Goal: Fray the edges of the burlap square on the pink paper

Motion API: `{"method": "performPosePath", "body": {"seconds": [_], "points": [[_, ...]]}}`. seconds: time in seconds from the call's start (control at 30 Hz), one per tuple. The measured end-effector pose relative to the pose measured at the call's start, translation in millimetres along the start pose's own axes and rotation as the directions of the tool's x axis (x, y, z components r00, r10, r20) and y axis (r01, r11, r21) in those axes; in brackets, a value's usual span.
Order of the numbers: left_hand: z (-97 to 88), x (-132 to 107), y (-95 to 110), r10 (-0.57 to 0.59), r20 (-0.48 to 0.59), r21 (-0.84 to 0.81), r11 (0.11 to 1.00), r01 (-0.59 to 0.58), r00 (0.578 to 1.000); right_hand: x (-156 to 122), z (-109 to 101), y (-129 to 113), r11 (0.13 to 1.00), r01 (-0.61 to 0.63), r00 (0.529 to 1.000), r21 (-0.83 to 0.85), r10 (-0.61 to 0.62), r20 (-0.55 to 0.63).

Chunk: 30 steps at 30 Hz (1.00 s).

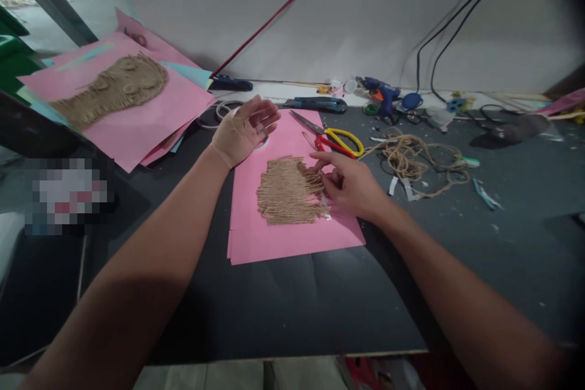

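Note:
A pink paper sheet [292,237] lies on the dark table in front of me. A patch of cut jute strands [286,192] is laid side by side on it. My right hand [350,186] rests flat at the patch's right edge, fingers stretched out and touching the strand ends. My left hand [244,128] hovers above the sheet's upper left corner, palm turned up, fingers loosely spread and holding nothing. Just beyond my right hand lie scissors [336,137] with red and yellow handles.
A tangle of loose jute twine [418,161] lies to the right. Pink sheets bearing a jute figure [114,88] sit at the back left. A blue glue gun [384,97], a utility knife [315,103], tape rings [223,111] and cables crowd the far edge.

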State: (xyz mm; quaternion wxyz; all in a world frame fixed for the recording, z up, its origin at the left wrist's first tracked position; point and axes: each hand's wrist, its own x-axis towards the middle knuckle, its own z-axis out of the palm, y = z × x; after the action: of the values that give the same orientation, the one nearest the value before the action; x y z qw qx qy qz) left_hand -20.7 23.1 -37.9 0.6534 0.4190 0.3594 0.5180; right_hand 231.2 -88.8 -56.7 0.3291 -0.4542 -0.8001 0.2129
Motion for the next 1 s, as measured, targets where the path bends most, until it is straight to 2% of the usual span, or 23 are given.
{"method": "performPosePath", "body": {"seconds": [0.3,0.67,0.77,0.9,1.0], "points": [[2.5,-2.6,1.6,-0.004,-0.019,-0.022,1.0,0.004,1.0,0.0,1.7,6.2,1.0,0.004,1.0,-0.019,-0.004,0.003],[0.0,-0.9,0.0,0.005,-0.005,0.006,1.0,-0.004,1.0,-0.3,-1.4,0.5,0.999,-0.01,1.0,-0.052,0.011,0.021],[-1.0,0.0,-0.5,-0.001,-0.009,0.019,1.0,0.001,1.0,-0.4,-4.7,-4.9,0.983,0.028,0.999,-0.182,-0.019,0.046],[-0.4,0.0,-0.4,-0.003,-0.001,0.035,0.999,0.003,1.0,-1.5,-8.8,-8.6,0.912,0.088,0.995,-0.4,-0.062,0.077],[0.7,-0.2,-0.2,-0.003,0.0,0.028,1.0,0.003,1.0,-2.5,-9.8,-6.9,0.885,0.099,0.994,-0.455,-0.07,0.081]]}}
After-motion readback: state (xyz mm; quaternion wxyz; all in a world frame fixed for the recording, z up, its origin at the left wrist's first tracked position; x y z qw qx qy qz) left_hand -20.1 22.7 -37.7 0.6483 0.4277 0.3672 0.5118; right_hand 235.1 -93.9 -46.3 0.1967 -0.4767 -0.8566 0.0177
